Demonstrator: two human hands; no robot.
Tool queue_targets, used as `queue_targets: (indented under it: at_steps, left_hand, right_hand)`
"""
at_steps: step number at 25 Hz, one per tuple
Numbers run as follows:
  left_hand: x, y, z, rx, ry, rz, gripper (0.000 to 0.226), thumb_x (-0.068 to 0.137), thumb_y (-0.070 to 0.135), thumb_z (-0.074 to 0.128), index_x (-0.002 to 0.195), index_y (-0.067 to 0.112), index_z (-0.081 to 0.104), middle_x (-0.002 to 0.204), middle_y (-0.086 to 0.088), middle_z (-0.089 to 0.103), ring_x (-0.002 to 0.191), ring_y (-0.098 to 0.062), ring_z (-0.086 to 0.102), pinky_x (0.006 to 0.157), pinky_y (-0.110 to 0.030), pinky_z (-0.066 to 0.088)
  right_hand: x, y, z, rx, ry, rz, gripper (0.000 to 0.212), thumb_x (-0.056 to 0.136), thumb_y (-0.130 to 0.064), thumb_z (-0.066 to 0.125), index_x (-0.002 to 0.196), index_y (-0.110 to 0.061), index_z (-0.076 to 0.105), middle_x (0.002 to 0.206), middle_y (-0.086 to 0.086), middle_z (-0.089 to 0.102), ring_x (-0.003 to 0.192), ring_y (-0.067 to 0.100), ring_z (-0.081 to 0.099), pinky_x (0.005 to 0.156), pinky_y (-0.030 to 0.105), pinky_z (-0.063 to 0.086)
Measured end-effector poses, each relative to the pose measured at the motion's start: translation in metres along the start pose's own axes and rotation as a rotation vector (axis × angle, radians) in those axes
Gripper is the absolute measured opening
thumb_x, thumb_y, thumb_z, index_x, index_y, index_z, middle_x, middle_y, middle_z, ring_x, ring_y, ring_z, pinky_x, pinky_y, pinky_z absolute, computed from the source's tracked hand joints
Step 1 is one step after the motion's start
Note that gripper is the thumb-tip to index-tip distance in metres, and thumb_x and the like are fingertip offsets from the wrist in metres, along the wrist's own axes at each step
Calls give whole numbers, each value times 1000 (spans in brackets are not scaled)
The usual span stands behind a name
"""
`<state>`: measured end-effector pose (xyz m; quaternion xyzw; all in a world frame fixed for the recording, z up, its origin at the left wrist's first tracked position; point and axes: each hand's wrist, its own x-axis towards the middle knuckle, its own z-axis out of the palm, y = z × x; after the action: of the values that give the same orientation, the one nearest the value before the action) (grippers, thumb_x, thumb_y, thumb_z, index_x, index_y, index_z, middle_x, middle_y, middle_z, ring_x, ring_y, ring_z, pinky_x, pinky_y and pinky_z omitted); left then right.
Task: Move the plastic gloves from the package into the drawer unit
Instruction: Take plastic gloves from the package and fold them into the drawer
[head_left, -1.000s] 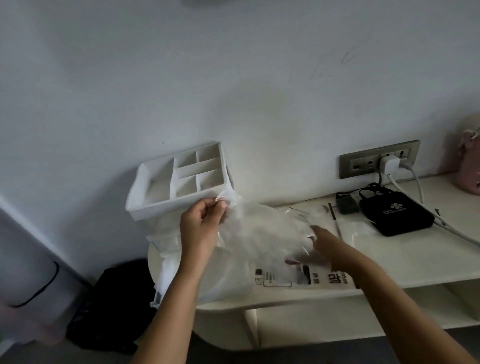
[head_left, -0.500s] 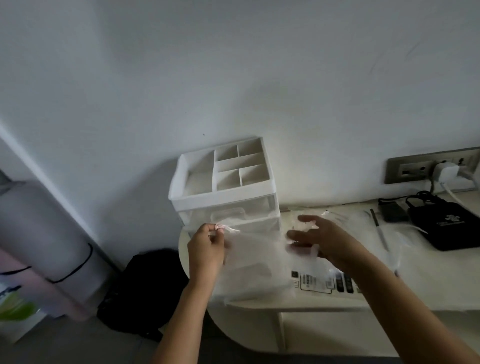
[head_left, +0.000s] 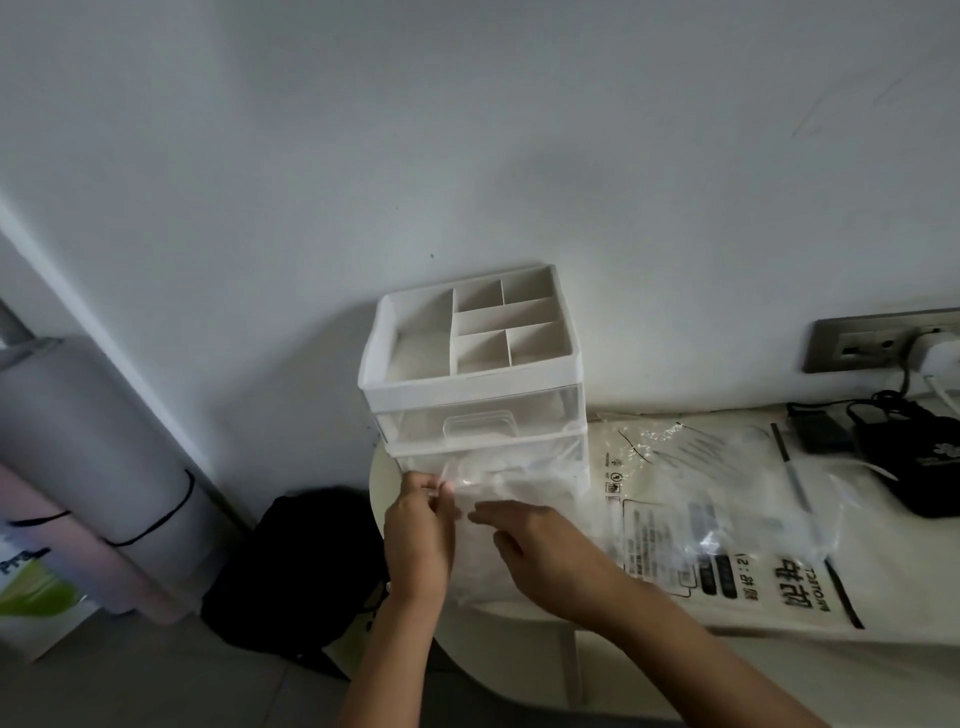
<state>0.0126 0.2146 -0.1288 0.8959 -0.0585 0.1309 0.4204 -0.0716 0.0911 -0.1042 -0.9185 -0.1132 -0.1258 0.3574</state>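
"What are the hands doing?"

"The left hand pinches a corner of the thin, crinkly plastic gloves. The right hand lies flat on them, fingers straight."

"Where are the gloves?"

"On the white table, touching the bottom drawer (see-through) of the boxy drawer unit. The flat, shiny package lies beside them."

Home rm, prob a bedroom corner: plain white wall, cream rounded desk, wall socket w/ white charger plugged in, black box + cables, rolled mats leaning at left, black bag on floor, small plastic drawer unit.
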Motion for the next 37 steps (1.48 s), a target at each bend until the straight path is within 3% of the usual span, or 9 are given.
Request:
queue_targets:
  at_steps: [5,8,12,14,18,26,30,33,37]
  left_hand:
    - [0,-6,-6,20,-32,19,16,95,32,55,98,17,59,80,4,70,78,-15,67,69,-33,54]
    - [-2,0,-13,191,29,-17,13,93,23,59,102,14,61,92,-2,70,84,-21,66,68,-30,50]
    - [-18,15,-15,227,121,350,16,80,8,72,92,13,63,89,-1,65,81,-19,63,67,-31,53]
    - [-20,23,-10,208,-114,323,4,89,13,63,92,15,64,90,1,67,82,-14,63,72,-25,50]
    - [-8,9,14,442,-472,71,31,98,15,41,126,10,53,131,-7,54,122,-22,49,100,-28,38]
    - [11,-7,12,176,-480,-223,75,86,29,67,146,8,27,149,-10,36,135,-26,38,107,-30,32]
    - [12,-8,14,270,-519,-235,76,82,32,72,143,9,33,144,-10,42,130,-27,43,106,-33,38]
    - [7,-4,14,404,-529,-170,76,77,38,76,138,10,40,137,-10,48,123,-27,49,100,-36,44]
    - [2,4,13,418,-529,-69,57,81,35,70,132,18,49,130,-6,57,116,-25,55,97,-38,46]
  right_hand:
    - [16,7,21,-215,-76,134,39,100,-20,32,135,-17,50,132,5,55,119,20,52,100,28,37]
    - [19,20,31,-451,-341,283,44,101,-26,28,144,-20,34,152,12,27,140,32,22,114,41,17]
    - [23,25,35,-452,-437,325,51,99,-27,32,149,-27,22,159,12,4,145,33,2,117,47,-1]
    - [28,24,34,-463,-462,338,55,98,-25,34,151,-25,18,159,11,2,145,33,1,117,48,-2]
    - [31,27,34,-415,-524,371,55,97,-29,38,150,-27,19,159,8,0,145,35,-2,114,55,-3]
    - [35,36,22,472,191,769,74,89,-13,52,150,-9,9,154,10,7,142,28,11,114,34,15]
    - [34,34,16,518,149,770,52,91,-14,50,140,-7,33,150,9,16,137,28,23,108,33,25]
    - [26,25,-6,501,-16,718,16,93,-15,51,106,-9,58,122,7,44,109,20,47,93,31,39]
    - [9,27,-52,454,-117,677,27,90,-24,59,108,-6,68,107,8,68,100,19,61,91,33,46]
